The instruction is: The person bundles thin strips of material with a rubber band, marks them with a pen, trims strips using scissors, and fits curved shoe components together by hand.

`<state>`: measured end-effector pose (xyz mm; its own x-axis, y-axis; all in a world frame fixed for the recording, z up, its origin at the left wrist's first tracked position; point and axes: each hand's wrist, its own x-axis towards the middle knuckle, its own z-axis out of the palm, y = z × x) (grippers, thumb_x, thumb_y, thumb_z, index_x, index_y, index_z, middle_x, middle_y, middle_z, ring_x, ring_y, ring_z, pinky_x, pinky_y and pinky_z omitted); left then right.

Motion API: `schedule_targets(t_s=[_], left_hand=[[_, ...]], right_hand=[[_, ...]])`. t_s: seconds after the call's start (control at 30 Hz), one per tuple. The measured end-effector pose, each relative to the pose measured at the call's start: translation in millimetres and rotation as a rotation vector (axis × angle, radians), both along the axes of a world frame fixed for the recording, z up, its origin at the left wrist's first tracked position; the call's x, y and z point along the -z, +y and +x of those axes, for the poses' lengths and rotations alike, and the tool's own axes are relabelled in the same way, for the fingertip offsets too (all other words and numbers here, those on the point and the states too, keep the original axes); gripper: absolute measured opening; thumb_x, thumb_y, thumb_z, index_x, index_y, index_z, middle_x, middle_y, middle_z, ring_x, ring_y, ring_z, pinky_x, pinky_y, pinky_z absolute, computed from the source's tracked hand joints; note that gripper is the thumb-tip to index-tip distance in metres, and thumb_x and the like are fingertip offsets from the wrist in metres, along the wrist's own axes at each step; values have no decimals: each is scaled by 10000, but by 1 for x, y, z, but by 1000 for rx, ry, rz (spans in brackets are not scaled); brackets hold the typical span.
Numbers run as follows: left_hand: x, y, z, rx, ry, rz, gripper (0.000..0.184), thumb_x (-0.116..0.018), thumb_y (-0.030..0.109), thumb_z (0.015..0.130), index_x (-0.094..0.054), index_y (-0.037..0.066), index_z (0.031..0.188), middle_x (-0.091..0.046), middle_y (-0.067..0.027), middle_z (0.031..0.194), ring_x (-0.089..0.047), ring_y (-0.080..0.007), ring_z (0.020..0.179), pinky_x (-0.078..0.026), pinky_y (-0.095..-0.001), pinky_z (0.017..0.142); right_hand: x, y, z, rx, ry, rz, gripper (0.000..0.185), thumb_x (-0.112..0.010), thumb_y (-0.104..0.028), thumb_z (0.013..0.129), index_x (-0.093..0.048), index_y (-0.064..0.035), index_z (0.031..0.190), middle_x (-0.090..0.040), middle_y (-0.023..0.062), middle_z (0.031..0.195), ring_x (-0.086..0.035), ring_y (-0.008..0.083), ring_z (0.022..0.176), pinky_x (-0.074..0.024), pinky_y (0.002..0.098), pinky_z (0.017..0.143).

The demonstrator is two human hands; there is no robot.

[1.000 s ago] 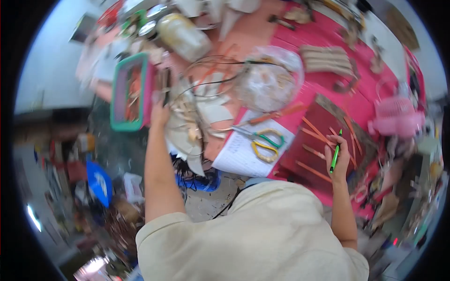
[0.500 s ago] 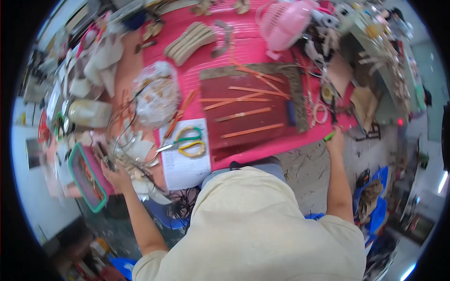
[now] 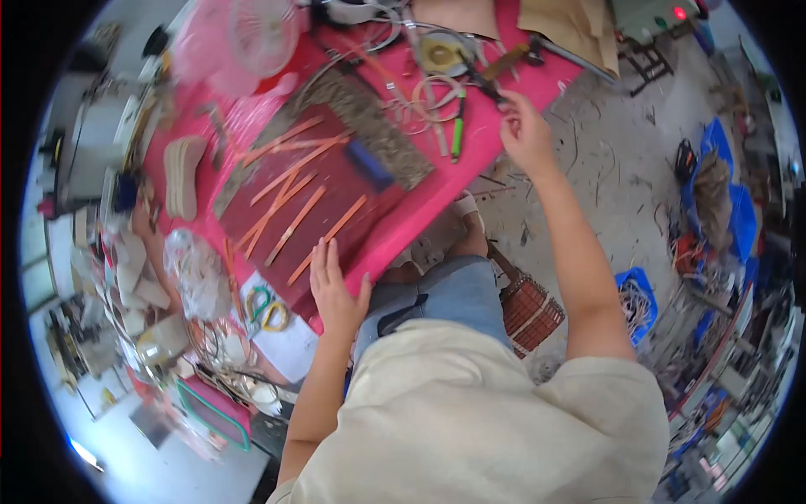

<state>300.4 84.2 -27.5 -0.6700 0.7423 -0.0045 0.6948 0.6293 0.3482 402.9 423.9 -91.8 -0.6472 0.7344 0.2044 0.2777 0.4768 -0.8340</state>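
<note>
My left hand [image 3: 334, 290] lies with its fingers spread at the near edge of the dark red board [image 3: 243, 206], its fingertips by the end of an orange strip [image 3: 344, 216]. Several more orange strips lie on the board. At the table's right edge, my right hand [image 3: 525, 130] has its fingers closed on the end of a dark tool [image 3: 483, 81]. The green pen [image 3: 457, 134] rests on the pink cloth to the left of that hand. A blue block [image 3: 368, 162] sits at the board's right side.
Scissors with green and yellow handles [image 3: 267, 309] lie on white paper [image 3: 290, 349] at the left. A pink fan [image 3: 243, 42] stands at the back. A hammer [image 3: 512, 59] and a roll of tape [image 3: 441, 55] are near my right hand. A woven basket [image 3: 531, 315] is below the table.
The view has turned to the right. My left hand has left the green-rimmed basket's side and come to the board. The green pen has left my right hand, which now grips the dark tool.
</note>
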Motion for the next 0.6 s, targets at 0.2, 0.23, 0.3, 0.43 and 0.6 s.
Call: schedule_targets(t_s=[0.2,0.23,0.3,0.43,0.6], left_hand=[[47,151,13,429,44,-175,811,-654,256,625,-254,-20,1275,-253,-207,1319,-226,-359,1231,-199,-445,1001],[56,179,16,487,74,-177,838,-660,266,625,-231,-28,1281,-246,-216,1317,-211,-370,1232,-195,-463,997],[74,228,25,549,199,-285,925,-673,336,605,-184,-42,1294,-228,-228,1320,-178,-380,1242,-164,-501,993],[93,243,31,530,384,-437,941,-665,374,595,-196,-66,1283,-253,-249,1303,-220,-408,1212,-155,-507,989],[122,250,40,488,648,-382,917,-589,521,603,-276,-29,1268,-311,-261,1268,-276,-407,1187,-145,-553,964]], right_hand=[[165,26,189,827,-11,-332,205,-605,-119,723,-551,-51,909,-601,67,745,-574,144,674,-453,260,606],[209,24,217,903,-116,-426,192,-619,-135,711,-566,-53,877,-604,68,717,-579,156,668,-452,266,604],[246,16,232,950,-411,-608,190,-643,-185,688,-595,-55,818,-619,83,720,-594,185,687,-453,301,615],[394,7,228,1057,-507,-821,259,-671,-254,653,-623,-66,824,-632,94,771,-603,225,736,-458,339,663],[546,8,191,1153,-535,-1150,333,-684,-292,636,-623,-66,873,-632,101,793,-601,248,779,-458,349,703]])
